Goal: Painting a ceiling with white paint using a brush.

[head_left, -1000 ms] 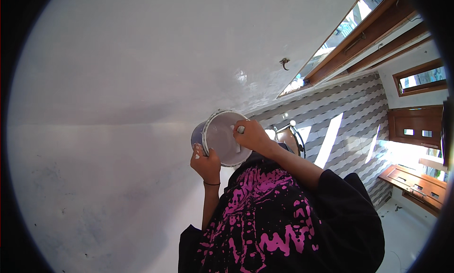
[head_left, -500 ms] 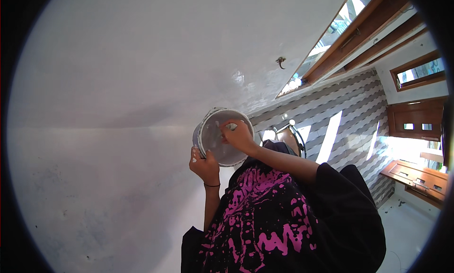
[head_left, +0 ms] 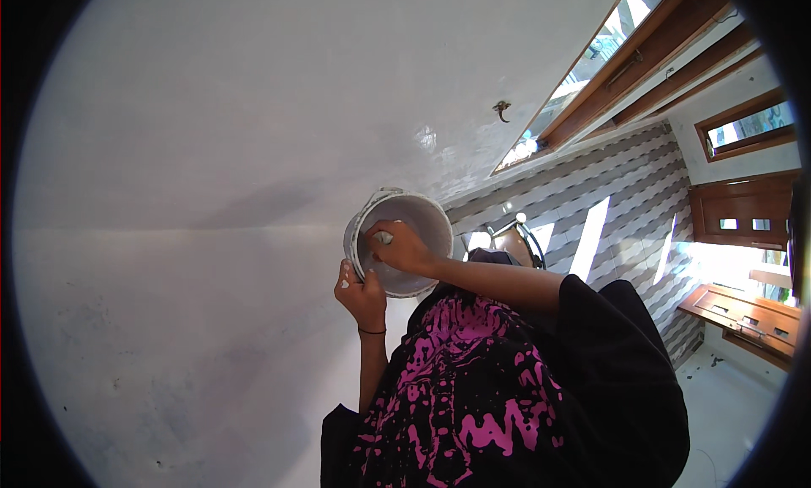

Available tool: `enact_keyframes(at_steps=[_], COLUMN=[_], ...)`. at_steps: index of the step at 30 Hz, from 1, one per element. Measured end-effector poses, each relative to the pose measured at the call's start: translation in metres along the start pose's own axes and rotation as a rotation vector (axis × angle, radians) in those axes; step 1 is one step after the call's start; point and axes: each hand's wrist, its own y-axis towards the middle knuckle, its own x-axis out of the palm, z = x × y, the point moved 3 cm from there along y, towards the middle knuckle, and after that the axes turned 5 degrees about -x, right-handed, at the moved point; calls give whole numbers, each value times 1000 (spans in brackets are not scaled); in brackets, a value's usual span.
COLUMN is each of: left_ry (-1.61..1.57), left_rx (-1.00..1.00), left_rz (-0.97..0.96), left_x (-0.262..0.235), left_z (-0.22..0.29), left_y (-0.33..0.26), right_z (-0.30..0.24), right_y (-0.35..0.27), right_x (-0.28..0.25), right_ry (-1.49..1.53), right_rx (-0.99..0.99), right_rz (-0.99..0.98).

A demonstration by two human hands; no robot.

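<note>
A round whitish bucket (head_left: 429, 214) with a paint-smeared rim is held in front of me, its mouth facing up. My left hand (head_left: 361, 294) is closed on the left part of its rim, thumb over the edge; white smears mark the fingers, and a thin dark band circles the wrist. Inside the bucket is my right hand (head_left: 403, 248), its fingers curled near the left inner wall. A small whitish patch (head_left: 384, 237) shows at these fingers; whether it is a held thing or paint, I cannot tell. The fingertips are hidden.
A broad white wall (head_left: 211, 108) fills the left and top, with a metal hook (head_left: 502, 110) on it. To the right are a wood-framed window (head_left: 608, 78), a patterned tile floor (head_left: 625, 209), a chair (head_left: 517, 239) close to me and a wooden door (head_left: 743, 319).
My right hand has shifted left and slightly down inside the bucket, toward its left inner wall. My left hand keeps its grip on the rim and has barely moved.
</note>
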Motion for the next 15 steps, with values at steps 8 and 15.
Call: enact_keyframes(at_steps=[8, 15], left_ry=[-90, 17], left_rx=[-23, -33], left_rz=[76, 51], left_x=[-4, -14], left_z=[-16, -9], left_y=[3, 7], right_z=[-6, -54], right_y=[-9, 1], right_x=[0, -43], right_ry=[-568, -681], right_rx=[-333, -432], right_rz=[-696, -499])
